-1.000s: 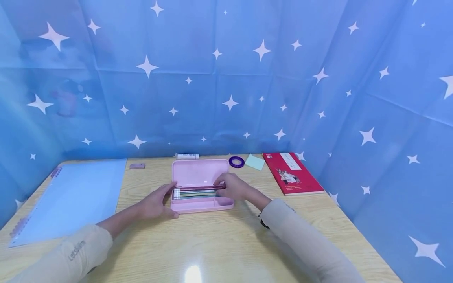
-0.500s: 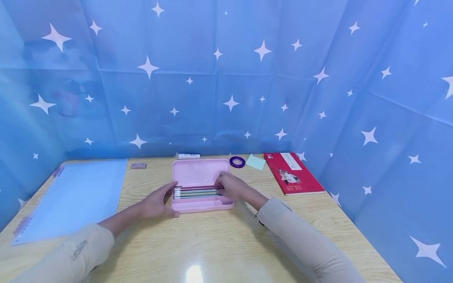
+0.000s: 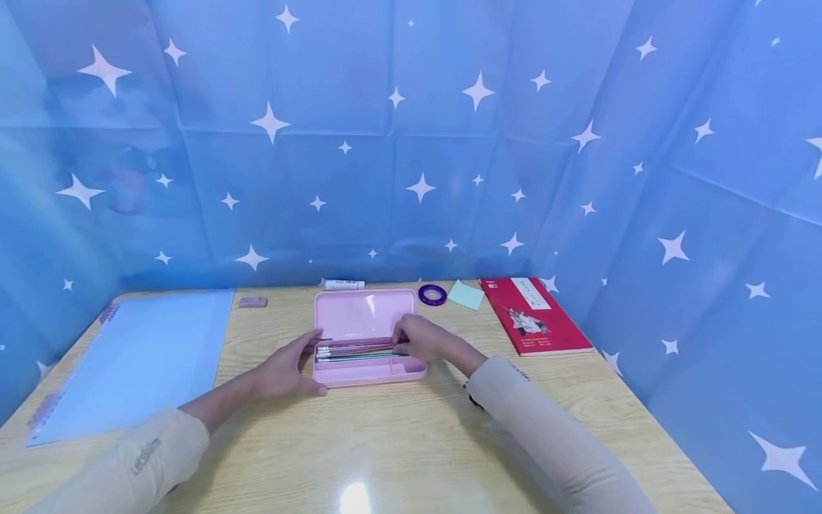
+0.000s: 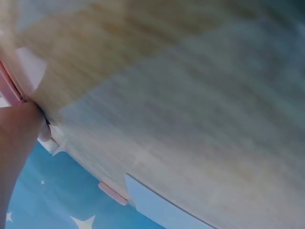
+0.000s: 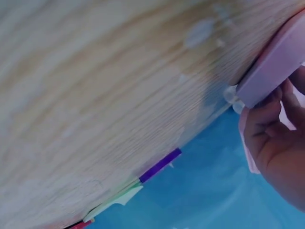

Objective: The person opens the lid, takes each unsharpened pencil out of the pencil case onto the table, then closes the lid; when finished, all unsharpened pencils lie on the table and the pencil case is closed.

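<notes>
Head view: an open pink pencil case lies mid-counter, lid flat toward the back wall, a row of pencils in the tray. The left hand rests against the case's left end, fingers fairly straight, thumb at the front corner. The right hand has curled fingers on the right ends of the pencils. Judgement: the pencils are light, stiff and apt to roll, best pinched as a bundle near one end; the case is light hard plastic and would slide unless braced. Blue folder far left, eraser, glue stick, tape roll, sticky notes and red book sit along the back and right. Open counter lies in front.

Left wrist view: blurred; a fingertip touches the case edge.

Right wrist view: curled fingers at the case's corner; tape roll edge-on beyond.
</notes>
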Demonstrator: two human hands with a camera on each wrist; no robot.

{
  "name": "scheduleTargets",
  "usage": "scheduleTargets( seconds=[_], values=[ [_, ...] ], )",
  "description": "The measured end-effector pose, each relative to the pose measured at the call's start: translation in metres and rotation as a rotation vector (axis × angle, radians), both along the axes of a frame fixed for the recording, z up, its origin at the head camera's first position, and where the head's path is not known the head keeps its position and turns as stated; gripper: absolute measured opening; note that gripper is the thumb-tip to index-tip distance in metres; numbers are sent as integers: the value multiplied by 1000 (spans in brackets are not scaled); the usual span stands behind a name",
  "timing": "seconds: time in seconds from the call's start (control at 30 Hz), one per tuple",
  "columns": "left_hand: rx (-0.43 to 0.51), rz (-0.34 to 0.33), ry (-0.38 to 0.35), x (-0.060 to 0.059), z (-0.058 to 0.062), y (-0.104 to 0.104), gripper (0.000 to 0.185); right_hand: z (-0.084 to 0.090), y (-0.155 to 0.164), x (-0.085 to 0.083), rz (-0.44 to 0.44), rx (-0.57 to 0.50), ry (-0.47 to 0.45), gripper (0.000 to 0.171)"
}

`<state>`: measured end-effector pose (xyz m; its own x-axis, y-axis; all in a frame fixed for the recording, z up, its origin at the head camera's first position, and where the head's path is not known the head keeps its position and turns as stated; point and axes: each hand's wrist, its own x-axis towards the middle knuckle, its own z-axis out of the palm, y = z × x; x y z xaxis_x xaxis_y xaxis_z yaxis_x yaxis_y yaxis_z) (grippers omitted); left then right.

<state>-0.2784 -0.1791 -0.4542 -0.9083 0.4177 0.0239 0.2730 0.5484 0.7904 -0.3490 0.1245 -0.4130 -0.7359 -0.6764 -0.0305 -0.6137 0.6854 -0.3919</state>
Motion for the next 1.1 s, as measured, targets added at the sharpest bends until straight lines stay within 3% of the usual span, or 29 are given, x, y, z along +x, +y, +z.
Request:
scheduleTargets(
  seconds=[0.13,0.47,0.87,1.1],
  values=[
    [4,1,12,-1,1,0,117,3,2,-2,10,-62,-24,5],
    [-5,-3,0,-1,0,2,117,5,13,0,-70,-315,-102,2],
    [-14,-11,1,-3,1,1,112,18,27,22,-206,-543,-141,5],
    [-5,-21,15,-2,0,0,106,21,42,46,-233,-597,-217,7]
  ],
)
